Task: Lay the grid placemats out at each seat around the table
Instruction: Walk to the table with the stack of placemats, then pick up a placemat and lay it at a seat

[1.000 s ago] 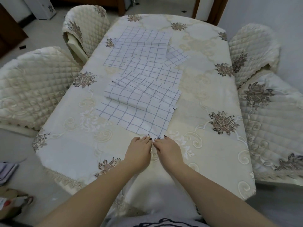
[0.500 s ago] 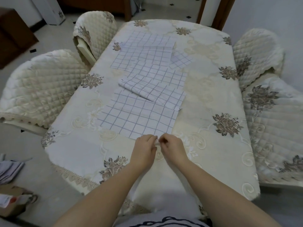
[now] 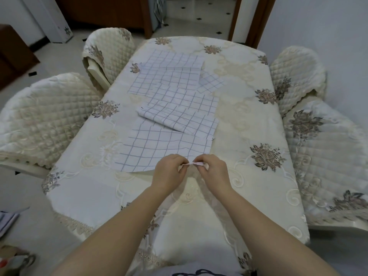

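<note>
Several white placemats with a blue grid lie overlapping along the middle of the table [image 3: 83, 198], which wears a cream embroidered cloth. The nearest placemat [image 3: 159, 150] lies flat with its near edge lifted. My left hand [image 3: 169, 173] and my right hand [image 3: 214, 171] sit close together and both pinch that near edge between them. A folded placemat [image 3: 179, 118] lies across the far side of the nearest one. More placemats [image 3: 169, 76] are piled farther back.
Quilted cream chairs stand around the table: two on the left [image 3: 39, 120] [image 3: 109, 50] and two on the right [image 3: 326, 156] [image 3: 298, 76]. A doorway [image 3: 199, 14] opens beyond the far end. Papers and a bag [image 3: 10, 255] lie on the floor at lower left.
My hands went from resting fingertips on the cloth just below the placemat to pinching its near edge and lifting it. The view shifted back slightly.
</note>
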`<state>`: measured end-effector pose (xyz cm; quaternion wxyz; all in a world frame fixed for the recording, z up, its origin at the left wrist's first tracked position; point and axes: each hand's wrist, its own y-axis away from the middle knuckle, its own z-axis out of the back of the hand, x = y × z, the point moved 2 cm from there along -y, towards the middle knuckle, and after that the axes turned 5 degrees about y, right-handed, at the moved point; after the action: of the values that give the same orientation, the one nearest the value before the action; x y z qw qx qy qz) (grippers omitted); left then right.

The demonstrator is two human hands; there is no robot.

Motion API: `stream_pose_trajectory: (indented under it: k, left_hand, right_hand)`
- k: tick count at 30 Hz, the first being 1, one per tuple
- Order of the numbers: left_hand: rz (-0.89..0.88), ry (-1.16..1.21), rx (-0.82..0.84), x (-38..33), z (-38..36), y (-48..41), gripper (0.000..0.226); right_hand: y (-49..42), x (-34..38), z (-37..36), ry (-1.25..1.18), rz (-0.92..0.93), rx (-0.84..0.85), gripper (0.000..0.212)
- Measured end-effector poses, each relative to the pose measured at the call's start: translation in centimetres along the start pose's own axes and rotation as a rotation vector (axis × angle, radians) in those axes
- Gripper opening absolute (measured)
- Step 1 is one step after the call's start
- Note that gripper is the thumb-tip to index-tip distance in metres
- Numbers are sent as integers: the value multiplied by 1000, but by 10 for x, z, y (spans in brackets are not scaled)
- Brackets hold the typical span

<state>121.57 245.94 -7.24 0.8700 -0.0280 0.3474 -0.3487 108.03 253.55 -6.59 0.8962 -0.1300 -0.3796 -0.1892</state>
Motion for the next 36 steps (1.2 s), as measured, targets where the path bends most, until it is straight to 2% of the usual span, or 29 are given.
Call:
stream_pose_trajectory:
  k: [7, 13, 20, 23, 29, 34, 36]
  left_hand:
    - [93, -86, -29, 22, 47, -32, 13]
    - [218, -143, -23, 50, 81, -56, 13]
    - [334, -69, 115, 68, 90, -66, 12]
    - [366, 23, 118, 69, 94, -69, 8]
    - [444, 321, -63, 60, 129, -102, 13]
    - [437, 603, -172, 43, 164, -140, 3]
    - [418, 677, -196, 33, 176, -152, 12]
  right_hand:
    - [-48, 3, 45, -198, -65, -133, 19]
    - [-84, 6, 86, -269, -91, -221, 13]
    - [-107, 8, 122, -336, -105, -291, 9]
    - [-116, 7, 136, -331, -106, -279, 10]
    - [-142, 14, 167, -289, -95, -305, 11]
    - [-165, 24, 190, -349, -102, -314, 25]
    - [-171, 27, 200, -385, -94, -320, 21]
